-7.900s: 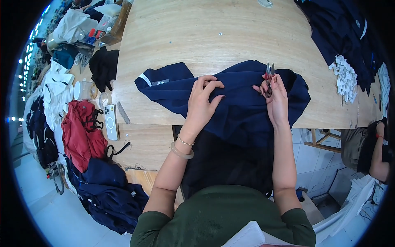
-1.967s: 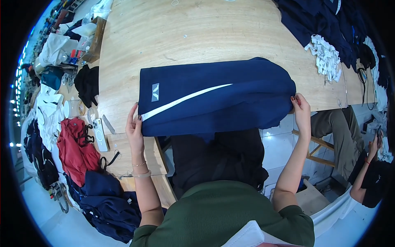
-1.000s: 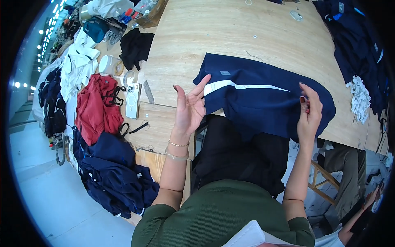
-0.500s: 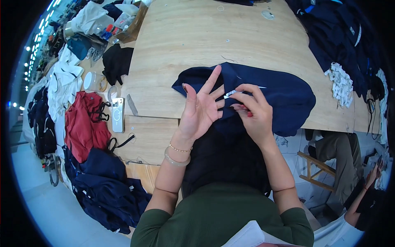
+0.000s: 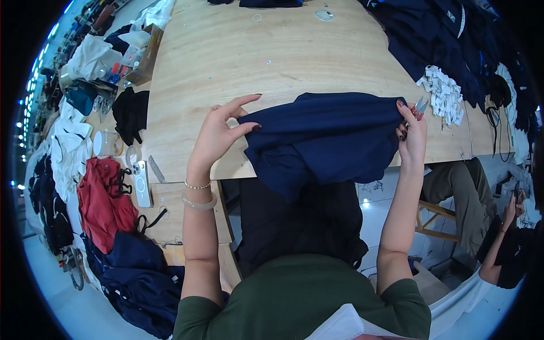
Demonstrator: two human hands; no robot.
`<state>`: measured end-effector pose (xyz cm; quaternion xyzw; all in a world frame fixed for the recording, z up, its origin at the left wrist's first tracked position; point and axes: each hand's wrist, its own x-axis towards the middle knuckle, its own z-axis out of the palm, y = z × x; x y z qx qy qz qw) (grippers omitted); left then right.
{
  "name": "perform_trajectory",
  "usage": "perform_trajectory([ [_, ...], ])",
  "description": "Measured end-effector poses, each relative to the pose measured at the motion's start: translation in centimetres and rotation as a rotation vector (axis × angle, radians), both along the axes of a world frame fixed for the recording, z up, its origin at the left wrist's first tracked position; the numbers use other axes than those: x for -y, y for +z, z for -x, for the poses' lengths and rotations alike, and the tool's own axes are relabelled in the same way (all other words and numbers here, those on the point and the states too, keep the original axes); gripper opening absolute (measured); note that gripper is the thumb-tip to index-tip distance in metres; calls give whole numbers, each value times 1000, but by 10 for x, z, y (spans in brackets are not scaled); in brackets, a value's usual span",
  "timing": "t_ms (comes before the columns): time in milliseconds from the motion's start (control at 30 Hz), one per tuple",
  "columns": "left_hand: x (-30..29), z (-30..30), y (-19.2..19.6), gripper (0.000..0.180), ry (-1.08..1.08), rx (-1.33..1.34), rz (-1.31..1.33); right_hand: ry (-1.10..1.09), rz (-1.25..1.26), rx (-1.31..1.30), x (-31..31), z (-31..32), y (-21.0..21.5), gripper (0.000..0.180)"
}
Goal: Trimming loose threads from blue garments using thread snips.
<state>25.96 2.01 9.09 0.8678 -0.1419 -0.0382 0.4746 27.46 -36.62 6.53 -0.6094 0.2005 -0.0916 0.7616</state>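
Note:
A navy blue garment (image 5: pixel 334 133) is drawn out sideways between my hands at the table's near edge, its lower part hanging toward my lap. My left hand (image 5: pixel 218 133) is at its left corner, thumb pressed on the cloth and index finger raised off it; the other fingers are mostly hidden. At the right corner, my right hand (image 5: pixel 413 133) pinches the fabric between thumb and fingers. That same hand also keeps a small pair of thread snips (image 5: pixel 420 107), its pointed metal blades sticking up past the fingers.
White fabric scraps (image 5: pixel 443 93) and a navy clothing heap (image 5: pixel 436 34) lie at the right. Along the left are a phone (image 5: pixel 142 184), a red garment (image 5: pixel 105 201), a clear tub (image 5: pixel 105 143) and a cardboard box (image 5: pixel 148 56). Another person's arm (image 5: pixel 498 243) shows at far right.
My hands have moved apart, the left one leftward and the right one rightward. The garment has been turned and spread between them. The snips now point upward at the right corner.

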Motion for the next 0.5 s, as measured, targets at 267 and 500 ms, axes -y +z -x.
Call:
perform_trajectory([
  [267, 14, 5, -17, 19, 118, 232, -223, 15, -93, -19, 5, 2, -5, 8],
  [500, 48, 76, -57, 29, 8, 334, -489, 436, 513, -28, 30, 28, -16, 35],
])
